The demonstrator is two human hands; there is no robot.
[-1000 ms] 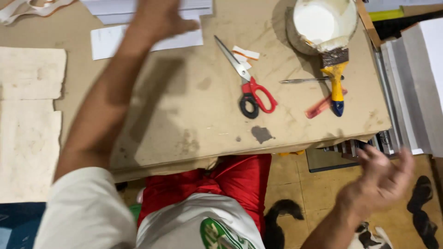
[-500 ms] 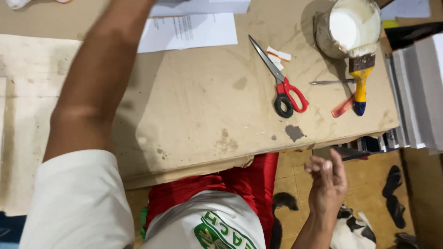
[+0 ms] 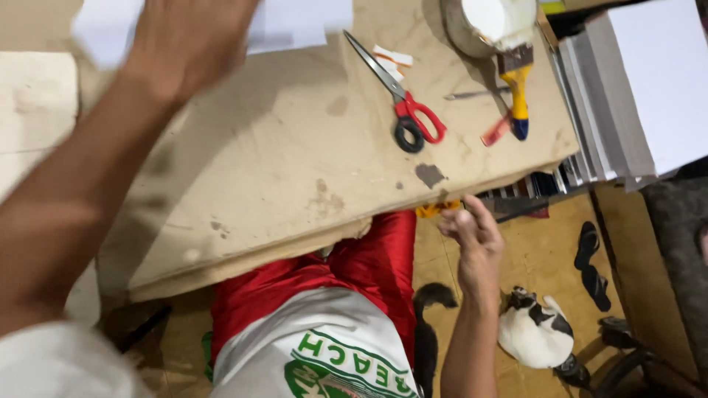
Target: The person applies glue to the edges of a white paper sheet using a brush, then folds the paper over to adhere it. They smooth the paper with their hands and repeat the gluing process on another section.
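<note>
My left hand (image 3: 188,44) reaches far across the brown cardboard work surface (image 3: 295,177) and rests on white paper sheets (image 3: 295,22) at the top; the hand is blurred. My right hand (image 3: 472,236) hangs below the board's front edge with fingers loosely curled and nothing in it. Red-and-black-handled scissors (image 3: 405,110) lie open on the board between the two hands.
A paintbrush with a yellow and blue handle (image 3: 518,88) leans on a bowl of white paste (image 3: 490,22). A red cutter (image 3: 495,131) lies beside it. Stacked grey boards (image 3: 627,103) stand at right. A black-and-white cat (image 3: 535,332) and sandals (image 3: 590,262) are on the floor.
My left hand has stayed stretched toward the paper while the view shifted. My right hand has moved left and up, from out at the right to just under the board's edge.
</note>
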